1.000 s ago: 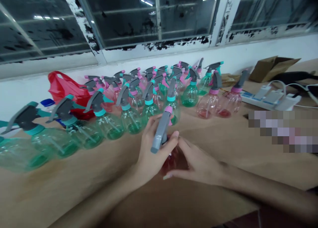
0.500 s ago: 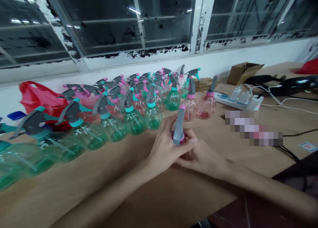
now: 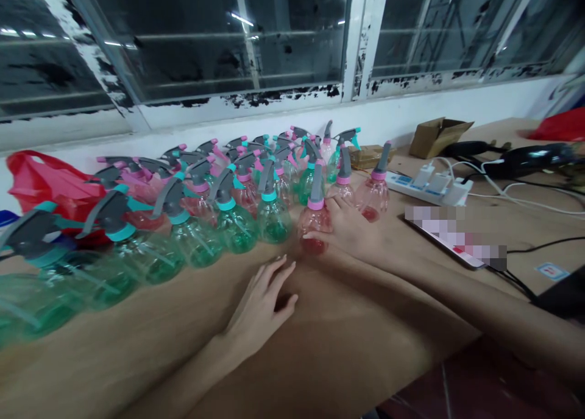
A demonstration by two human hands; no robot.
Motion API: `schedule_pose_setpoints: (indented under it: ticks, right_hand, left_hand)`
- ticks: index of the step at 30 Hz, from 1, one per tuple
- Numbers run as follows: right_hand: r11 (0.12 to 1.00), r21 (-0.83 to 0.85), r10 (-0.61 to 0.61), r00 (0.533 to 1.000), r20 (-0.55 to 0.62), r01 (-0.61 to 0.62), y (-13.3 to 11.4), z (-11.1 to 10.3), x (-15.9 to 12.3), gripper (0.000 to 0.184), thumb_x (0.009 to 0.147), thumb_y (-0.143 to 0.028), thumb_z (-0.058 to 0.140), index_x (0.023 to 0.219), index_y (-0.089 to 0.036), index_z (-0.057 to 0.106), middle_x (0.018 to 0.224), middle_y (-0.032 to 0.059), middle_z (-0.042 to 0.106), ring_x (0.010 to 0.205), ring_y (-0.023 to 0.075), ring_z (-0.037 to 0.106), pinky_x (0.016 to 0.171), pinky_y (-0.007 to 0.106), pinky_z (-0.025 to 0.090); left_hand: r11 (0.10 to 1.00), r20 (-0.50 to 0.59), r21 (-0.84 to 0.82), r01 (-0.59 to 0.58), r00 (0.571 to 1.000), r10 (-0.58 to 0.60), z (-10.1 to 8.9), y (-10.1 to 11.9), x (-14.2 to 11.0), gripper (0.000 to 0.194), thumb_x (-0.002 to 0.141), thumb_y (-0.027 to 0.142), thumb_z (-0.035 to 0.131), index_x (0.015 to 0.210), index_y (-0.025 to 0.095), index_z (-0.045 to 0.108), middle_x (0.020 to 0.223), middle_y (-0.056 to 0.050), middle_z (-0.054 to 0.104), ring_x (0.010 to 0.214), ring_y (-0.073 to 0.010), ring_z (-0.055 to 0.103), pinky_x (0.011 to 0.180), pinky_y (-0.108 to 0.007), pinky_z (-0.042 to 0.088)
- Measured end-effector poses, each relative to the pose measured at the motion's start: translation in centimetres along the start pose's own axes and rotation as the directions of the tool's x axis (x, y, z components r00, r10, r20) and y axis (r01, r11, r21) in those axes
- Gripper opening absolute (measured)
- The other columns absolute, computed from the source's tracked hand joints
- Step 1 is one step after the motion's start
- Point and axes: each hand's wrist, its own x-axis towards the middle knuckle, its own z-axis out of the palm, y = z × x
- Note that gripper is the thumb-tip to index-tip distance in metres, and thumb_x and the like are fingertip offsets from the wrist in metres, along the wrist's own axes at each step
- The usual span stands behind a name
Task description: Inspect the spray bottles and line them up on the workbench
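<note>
A pink spray bottle (image 3: 313,224) with a grey trigger and pink collar stands upright on the brown table (image 3: 365,346), at the near end of a crowd of bottles. My right hand (image 3: 350,229) is wrapped round its right side, holding it. My left hand (image 3: 262,303) lies on the table nearer to me, fingers stretched out and slightly curved, holding nothing. To the left of the pink bottle stand several green spray bottles (image 3: 233,221) with teal collars, and behind it more pink spray bottles (image 3: 375,190).
A red plastic bag (image 3: 50,184) lies at the back left against the white wall. To the right are a white power strip (image 3: 427,190) with plugs and cables, a small cardboard box (image 3: 436,136) and a dark object (image 3: 525,160).
Both hands held the pink bottle close to me. My right hand has since carried it forward and stood it beside the other bottles, while my left hand let go and dropped to the table.
</note>
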Motion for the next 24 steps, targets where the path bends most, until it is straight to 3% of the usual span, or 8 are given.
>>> schedule_pose_setpoints:
  ticks: [10, 19, 24]
  right_hand:
    - [0.982, -0.113, 0.149, 0.989, -0.015, -0.149, -0.9, 0.8, 3.3, 0.053, 0.074, -0.042, 0.066, 0.111, -0.011, 0.044, 0.105, 0.0191, 0.06, 0.104, 0.035, 0.055, 0.08, 0.047, 0.046]
    - [0.986, -0.117, 0.117, 0.993, -0.033, -0.12, 0.2, 2.1, 5.0, 0.049, 0.074, -0.047, 0.064, 0.105, -0.013, 0.047, 0.098, 0.0191, 0.062, 0.1, 0.0376, 0.056, 0.078, 0.048, 0.045]
    - [0.99, -0.08, 0.11, 0.993, -0.034, -0.113, -0.1, 1.9, 5.0, 0.062, 0.074, -0.047, 0.063, 0.119, -0.009, 0.043, 0.11, 0.0219, 0.06, 0.105, 0.0377, 0.055, 0.081, 0.047, 0.045]
  left_hand:
    - [0.993, 0.017, 0.096, -0.075, 0.997, 0.074, 0.8, -0.3, -0.2, 0.035, 0.087, 0.021, 0.048, 0.122, 0.013, 0.052, 0.131, -0.016, 0.051, 0.123, -0.0301, 0.046, 0.1, -0.051, 0.041]
    - [0.993, 0.003, 0.085, -0.081, 0.997, 0.081, 0.8, 0.0, -0.3, 0.033, 0.086, 0.021, 0.051, 0.118, 0.012, 0.055, 0.128, -0.015, 0.054, 0.123, -0.0292, 0.046, 0.1, -0.049, 0.042]
    - [0.993, 0.009, 0.085, -0.076, 0.997, 0.075, 0.7, 0.1, -0.3, 0.033, 0.085, 0.02, 0.051, 0.117, 0.012, 0.056, 0.128, -0.016, 0.054, 0.122, -0.0303, 0.048, 0.1, -0.05, 0.042]
